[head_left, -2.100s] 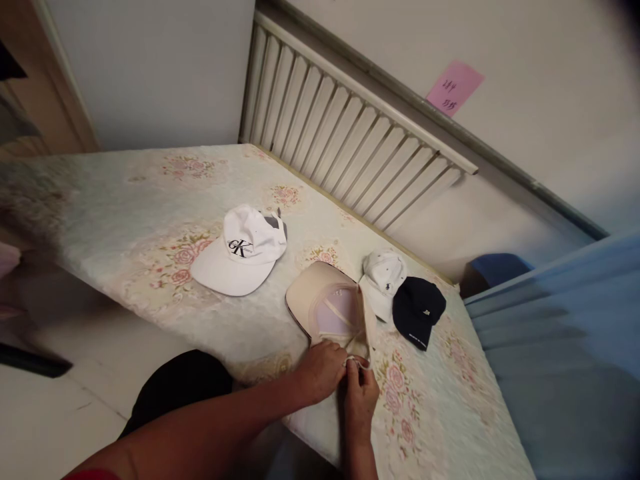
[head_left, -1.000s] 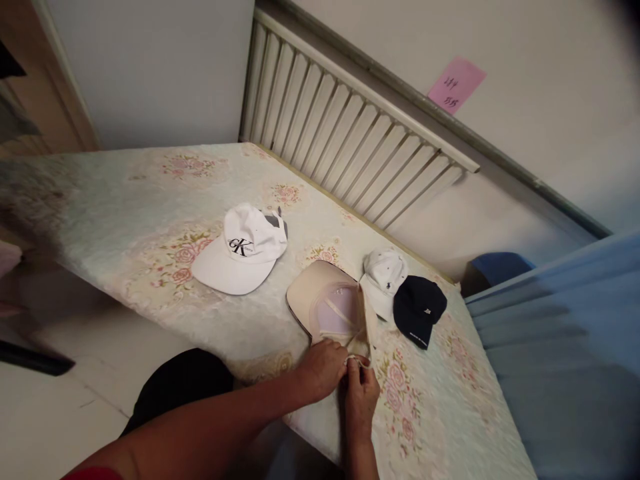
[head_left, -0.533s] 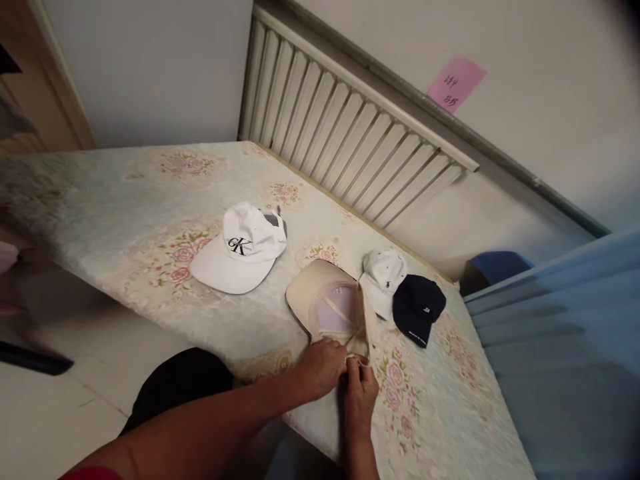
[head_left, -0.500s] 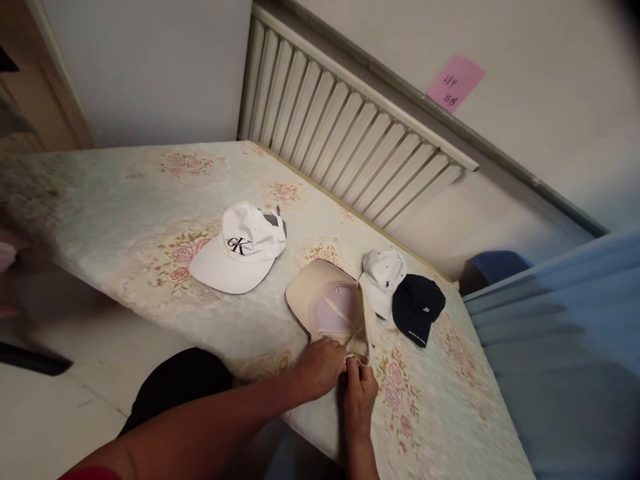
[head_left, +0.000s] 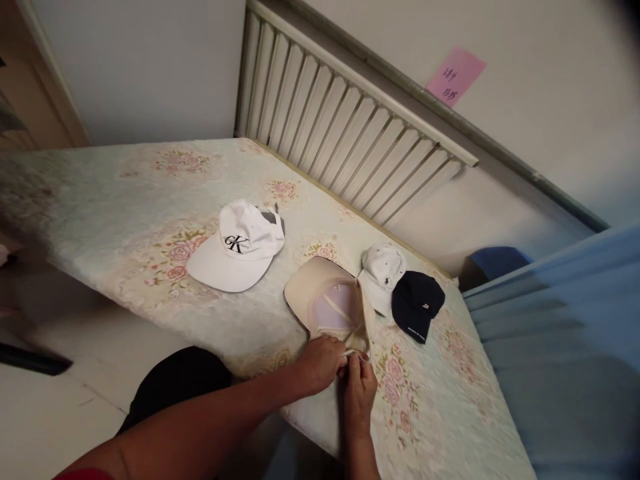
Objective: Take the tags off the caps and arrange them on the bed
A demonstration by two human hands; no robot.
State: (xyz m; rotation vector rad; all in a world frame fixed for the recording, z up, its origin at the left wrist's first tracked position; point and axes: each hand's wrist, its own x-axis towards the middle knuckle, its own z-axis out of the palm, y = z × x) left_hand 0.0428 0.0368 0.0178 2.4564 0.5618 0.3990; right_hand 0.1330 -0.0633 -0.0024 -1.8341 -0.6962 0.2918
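A cream baseball cap (head_left: 311, 287) lies with its inside facing up and its brim towards the upper left. My left hand (head_left: 323, 363) is closed on the cap's back edge, by the strap. Close beside it, my right hand (head_left: 360, 387) pinches the other side of the cap's back strap between thumb and fingers. The fastening itself is mostly hidden by my fingers. A white cap with black letters (head_left: 240, 247) rests to the left. Just right of the cream cap sit a small white cap (head_left: 384, 267) and a dark navy cap (head_left: 417, 303), touching each other.
The caps lie on a bed or table with a flowered cover (head_left: 200, 193). A radiator (head_left: 325, 113) runs along the far wall, below a pink note (head_left: 456, 77). A blue curtain (head_left: 565, 347) hangs at the right. Something black and rounded (head_left: 180, 383) is beneath my left arm.
My hands stay at the cap's back strap, with only slight finger movement. The view shifts slightly; the other caps lie as before.
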